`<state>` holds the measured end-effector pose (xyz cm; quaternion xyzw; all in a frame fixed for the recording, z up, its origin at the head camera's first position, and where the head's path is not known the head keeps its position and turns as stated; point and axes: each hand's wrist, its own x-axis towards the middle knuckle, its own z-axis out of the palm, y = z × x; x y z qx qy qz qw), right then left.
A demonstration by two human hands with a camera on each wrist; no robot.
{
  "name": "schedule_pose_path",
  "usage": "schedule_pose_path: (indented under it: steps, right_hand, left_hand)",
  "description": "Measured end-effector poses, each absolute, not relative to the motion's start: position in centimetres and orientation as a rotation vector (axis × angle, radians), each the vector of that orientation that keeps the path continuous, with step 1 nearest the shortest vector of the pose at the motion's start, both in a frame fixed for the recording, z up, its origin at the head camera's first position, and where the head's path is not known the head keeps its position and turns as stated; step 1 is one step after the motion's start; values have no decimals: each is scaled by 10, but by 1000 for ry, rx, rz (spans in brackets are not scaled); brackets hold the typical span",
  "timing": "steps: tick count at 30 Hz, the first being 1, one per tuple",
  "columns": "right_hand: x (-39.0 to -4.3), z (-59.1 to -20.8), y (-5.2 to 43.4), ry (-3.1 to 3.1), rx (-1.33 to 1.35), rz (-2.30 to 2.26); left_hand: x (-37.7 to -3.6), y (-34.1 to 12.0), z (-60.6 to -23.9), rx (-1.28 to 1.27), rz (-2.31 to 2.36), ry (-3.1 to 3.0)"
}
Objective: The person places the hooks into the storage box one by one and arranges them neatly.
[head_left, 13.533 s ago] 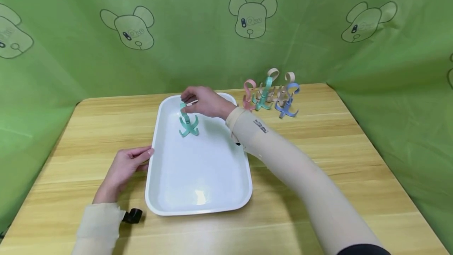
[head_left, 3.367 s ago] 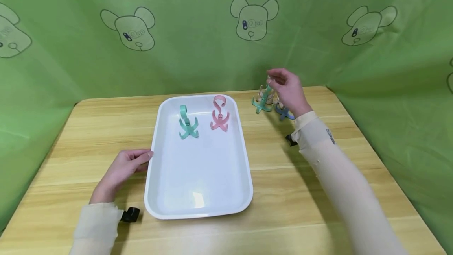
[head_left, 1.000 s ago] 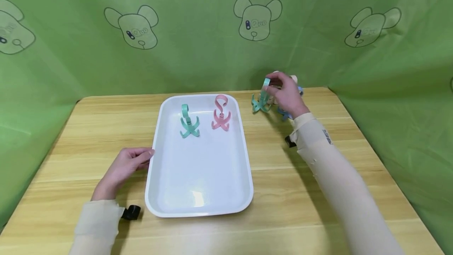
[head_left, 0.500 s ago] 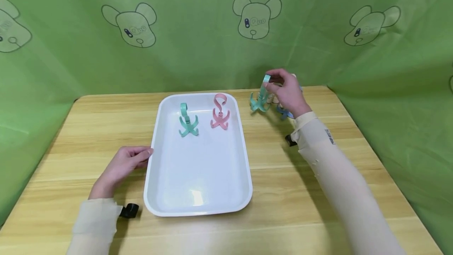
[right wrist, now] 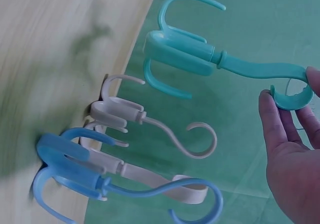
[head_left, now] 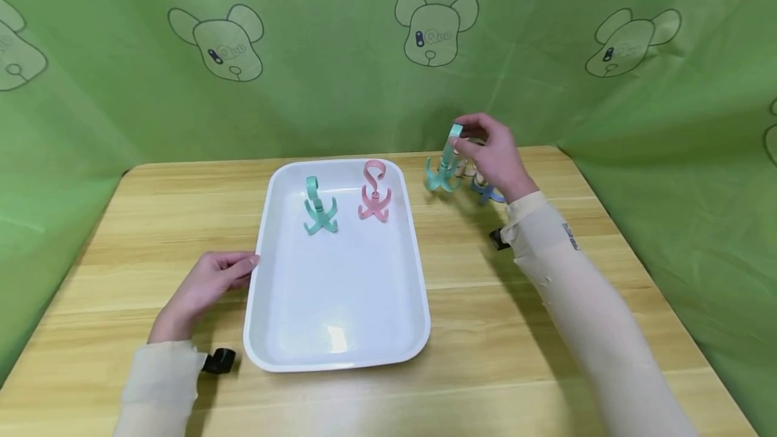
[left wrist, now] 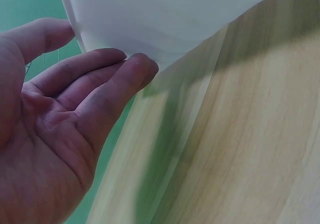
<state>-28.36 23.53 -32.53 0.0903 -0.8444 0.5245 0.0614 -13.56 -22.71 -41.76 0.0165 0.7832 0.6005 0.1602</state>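
My right hand (head_left: 498, 157) holds the curled top of a green four-claw hook (head_left: 443, 174) between thumb and fingers, behind the tray's right side. In the right wrist view this green hook (right wrist: 180, 51) hangs apart from its shadow on the table. At the left, my left hand (head_left: 209, 282) grips the side of a white tray (head_left: 346, 288), thumb at the rim and fingers against the outer wall (left wrist: 145, 29). Inside the tray stand another green hook (head_left: 320, 216) and a pink hook (head_left: 374, 204), both near its far end.
A blue hook (right wrist: 75, 169) and two beige hooks, the upper beige hook (right wrist: 117, 111) among them, stand close together by the right hand, partly hidden by it in the head view. A green curtain (head_left: 340, 93) rises along the wooden table's (head_left: 516, 342) back edge.
The pink hook has gone from the group at the back right into the tray. Over the last second my right hand has lifted the green hook slightly and leftward. The left hand stays put.
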Motion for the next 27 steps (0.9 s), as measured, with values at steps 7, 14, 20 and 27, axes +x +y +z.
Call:
schedule_pose_path:
  steps: [7,14,20,27]
  right_hand:
    - [-278,-321,237,-2548,288,1580]
    - [-271,-315,235,-2520,326,1592]
    - [-262,-303,225,-2505,390,1557]
    - [-247,-292,213,-2494,459,1556]
  left_hand:
    - [-136,-226,-418,59,1714,2239]
    - [-138,-227,-415,50,1688,2228]
    - [-137,-228,-414,46,1678,2238]
    - [-136,-228,-417,59,1693,2245]
